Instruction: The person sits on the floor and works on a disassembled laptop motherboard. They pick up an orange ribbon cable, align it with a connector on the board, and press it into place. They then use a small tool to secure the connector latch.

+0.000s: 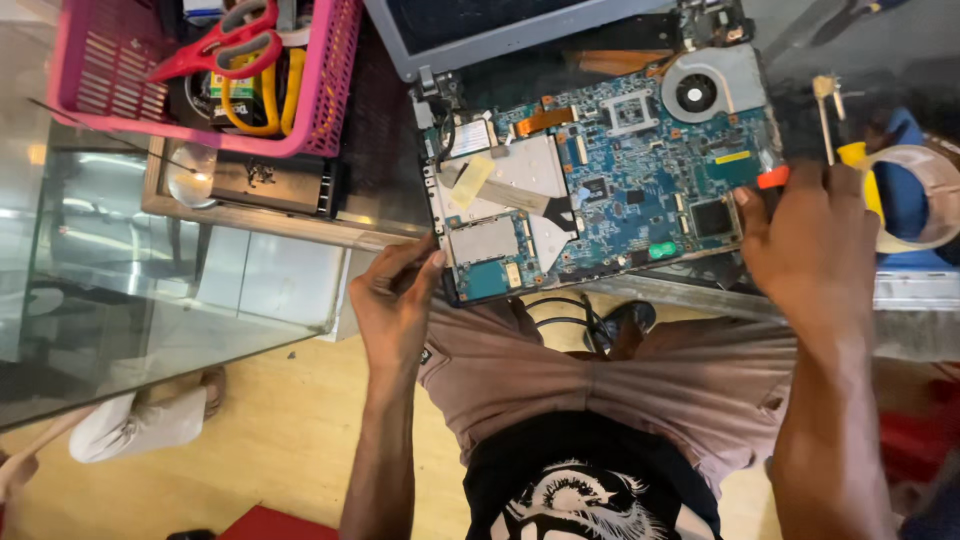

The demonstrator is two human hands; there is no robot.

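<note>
Fingers of left hand point(395, 300) pinch the opened laptop point(590, 170) at its 7 o'clock corner; right hand point(810, 240) clamps the 3 o'clock edge. Blue circuit board point(640, 190) w/ fan point(697, 93) looks stiff, light, fragile; edges prob. safest hold. Pink basket point(330, 110) at 10 o'clock.

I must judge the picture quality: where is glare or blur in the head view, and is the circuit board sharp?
Head view: glare and reflections on the glass table at left; the blue circuit board is evenly lit and fairly sharp; the right hand and tape roll look slightly soft; edges bend from wide-angle distortion.
</note>
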